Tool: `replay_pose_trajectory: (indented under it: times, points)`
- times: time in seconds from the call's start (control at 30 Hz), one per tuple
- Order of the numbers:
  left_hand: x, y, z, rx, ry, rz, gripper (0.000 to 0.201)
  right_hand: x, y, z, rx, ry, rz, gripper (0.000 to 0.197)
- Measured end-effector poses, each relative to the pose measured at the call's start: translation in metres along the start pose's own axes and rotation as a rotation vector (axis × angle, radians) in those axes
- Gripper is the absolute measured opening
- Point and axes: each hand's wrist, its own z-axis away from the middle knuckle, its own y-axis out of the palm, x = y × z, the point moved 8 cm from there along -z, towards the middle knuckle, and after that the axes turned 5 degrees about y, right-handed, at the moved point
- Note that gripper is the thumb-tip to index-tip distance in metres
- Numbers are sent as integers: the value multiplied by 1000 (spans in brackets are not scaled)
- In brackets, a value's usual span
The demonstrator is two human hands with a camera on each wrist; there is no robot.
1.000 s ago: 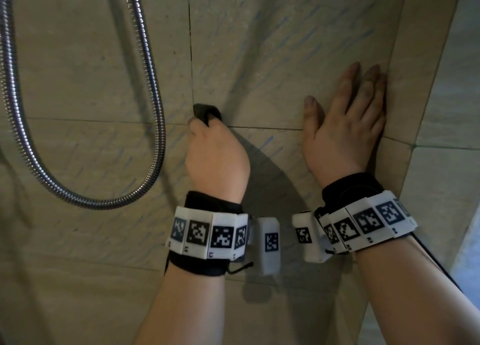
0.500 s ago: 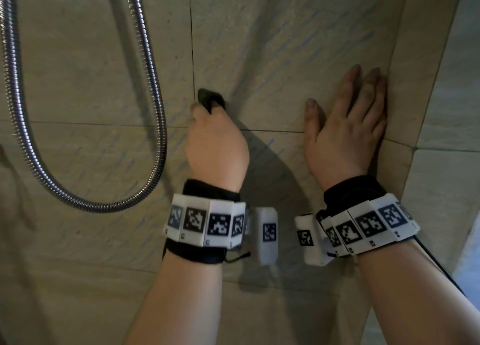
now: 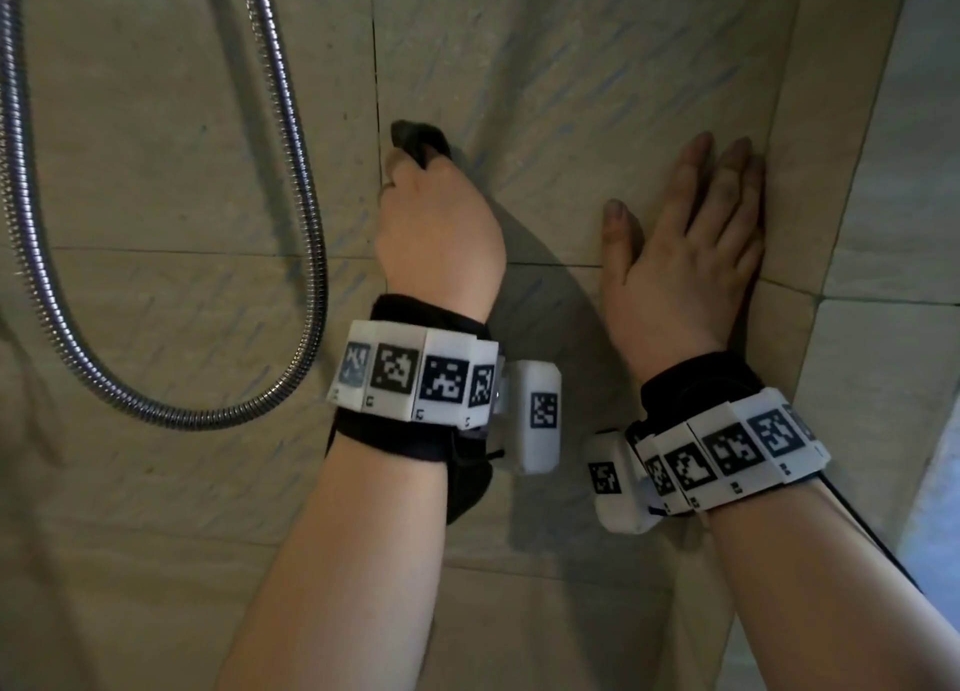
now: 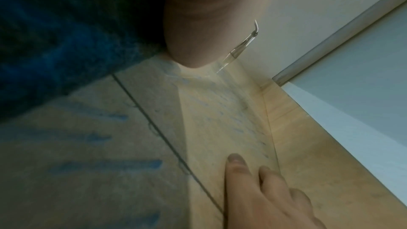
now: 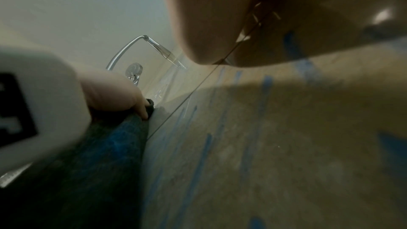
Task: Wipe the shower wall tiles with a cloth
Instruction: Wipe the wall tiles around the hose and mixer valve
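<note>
Nearest us, both wrists carry white marker bands [image 3: 415,378]. Our left hand [image 3: 439,222] has its grip curled tight round a dark blue cloth [image 3: 418,139], bunched against the shower wall tiles [image 3: 571,66] beside a vertical grout line; the cloth's tail hangs under the wrist. Our right hand [image 3: 685,253] lies flat on the tiles, fingers [image 3: 732,170] straight and together, near the corner on the right. Far left, a metal shower hose [image 3: 291,170] loops down the wall
</note>
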Motion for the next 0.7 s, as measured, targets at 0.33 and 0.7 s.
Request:
replay_pose_trajectory:
  times: [0.33,0.7]
  points:
    - [2,3,5,53,15,26,42,1,0,0,7,-4,-3,70]
    - [6,25,50,72,111,73,53,0,-1,1,-32,-4,-22,68]
